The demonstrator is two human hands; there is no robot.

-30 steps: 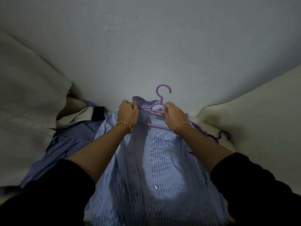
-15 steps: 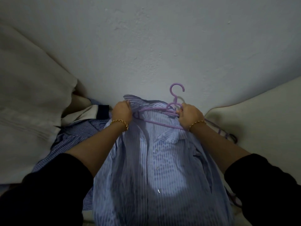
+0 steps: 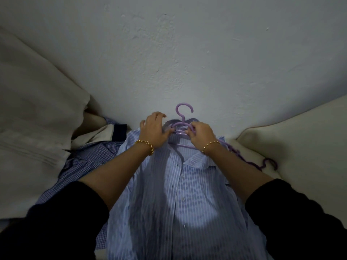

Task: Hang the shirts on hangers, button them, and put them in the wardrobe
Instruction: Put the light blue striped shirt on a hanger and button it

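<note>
A light blue striped shirt (image 3: 180, 199) lies face up in front of me, collar away from me. A purple hanger (image 3: 184, 113) sits inside its collar, with the hook sticking out toward the wall. My right hand (image 3: 201, 136) pinches the hanger's neck just below the hook. My left hand (image 3: 155, 131) rests on the shirt's left collar and shoulder, thumb against the hanger, fingers spread over the cloth. The front of the shirt looks unbuttoned near the collar.
A blue checked shirt (image 3: 82, 166) and a cream garment with a dark cuff (image 3: 105, 134) lie to the left. More purple hangers (image 3: 262, 164) lie on the right by a cream cushion (image 3: 300, 143). A white wall (image 3: 187, 53) rises directly behind.
My left hand has moved right along the collar toward the hanger's neck and its fingers have spread out. The hanger has settled to the middle of the collar, with the right hand following.
</note>
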